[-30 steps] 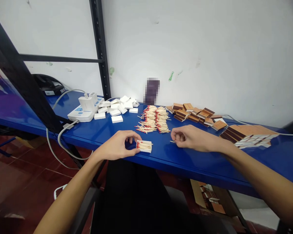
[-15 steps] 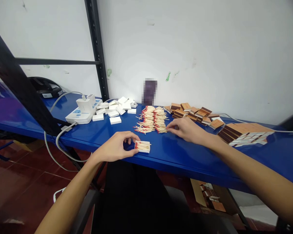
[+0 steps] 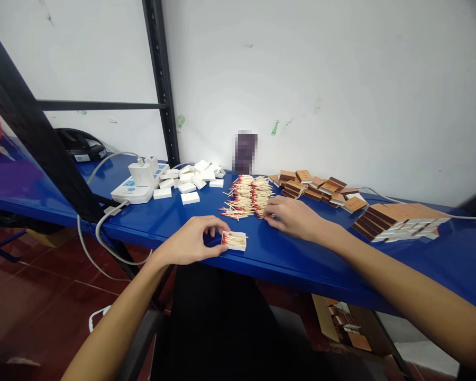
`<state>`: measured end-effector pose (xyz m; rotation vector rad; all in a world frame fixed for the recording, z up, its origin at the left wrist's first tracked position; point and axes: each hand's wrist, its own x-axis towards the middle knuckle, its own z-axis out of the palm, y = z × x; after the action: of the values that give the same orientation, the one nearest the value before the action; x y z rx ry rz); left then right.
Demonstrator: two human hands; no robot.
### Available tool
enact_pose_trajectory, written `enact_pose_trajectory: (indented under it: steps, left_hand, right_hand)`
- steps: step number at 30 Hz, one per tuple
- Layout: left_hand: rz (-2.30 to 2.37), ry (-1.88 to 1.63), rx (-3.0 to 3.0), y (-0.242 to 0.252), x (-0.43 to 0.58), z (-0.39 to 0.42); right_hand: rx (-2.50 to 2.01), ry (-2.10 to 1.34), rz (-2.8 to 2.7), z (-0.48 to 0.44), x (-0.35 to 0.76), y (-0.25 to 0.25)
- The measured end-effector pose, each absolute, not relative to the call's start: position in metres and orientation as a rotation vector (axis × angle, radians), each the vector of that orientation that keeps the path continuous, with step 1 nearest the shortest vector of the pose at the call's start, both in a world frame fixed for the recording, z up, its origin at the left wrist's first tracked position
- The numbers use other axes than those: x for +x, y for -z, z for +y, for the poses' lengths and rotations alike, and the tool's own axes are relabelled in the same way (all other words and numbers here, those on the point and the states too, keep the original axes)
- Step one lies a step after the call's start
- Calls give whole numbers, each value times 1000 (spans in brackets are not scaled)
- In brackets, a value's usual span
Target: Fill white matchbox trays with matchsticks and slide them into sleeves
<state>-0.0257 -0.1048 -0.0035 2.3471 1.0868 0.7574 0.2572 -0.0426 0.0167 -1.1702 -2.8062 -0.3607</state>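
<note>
Pinching a white rectangular card tray (image 3: 240,247) by its left end, left hand (image 3: 191,243). Touching crosswise, red-tipped wooden matches (image 3: 262,192), just leftward, with the nearer right hand (image 3: 295,217); cannot tell if grasping any.

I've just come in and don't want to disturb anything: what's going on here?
A person's left hand holds a small white tray with some matches in it, near the edge of a blue shelf. The right hand is at the match pile; whether it grips one is unclear. White boxes lie to the left, brown matchboxes to the right.
</note>
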Motion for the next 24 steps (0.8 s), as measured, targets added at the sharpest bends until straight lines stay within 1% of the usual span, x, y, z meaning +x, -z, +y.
enact_pose_trajectory:
  steps: [11,13,16,20,24]
  left_hand:
    - [1084,-758,2337,3,-25,-105]
    - [1084,-760,2333,3,-25,-106]
    - [1078,-772,2334,4,-25,-105]
    - [1074,-775,2346,5,-25,-104]
    - [1061,-779,2358,4,-25,-104]
  right_hand:
    - [-1114,409,-2832,-36,260,-12]
    - [-1084,372,-2779,-38,259,-14]
    - [-1022,127,-2582,-50,251,-21]
    - [-933,-442,-2271,-76,225,-28]
    - [-847,-749,-2224,-87,202,-28]
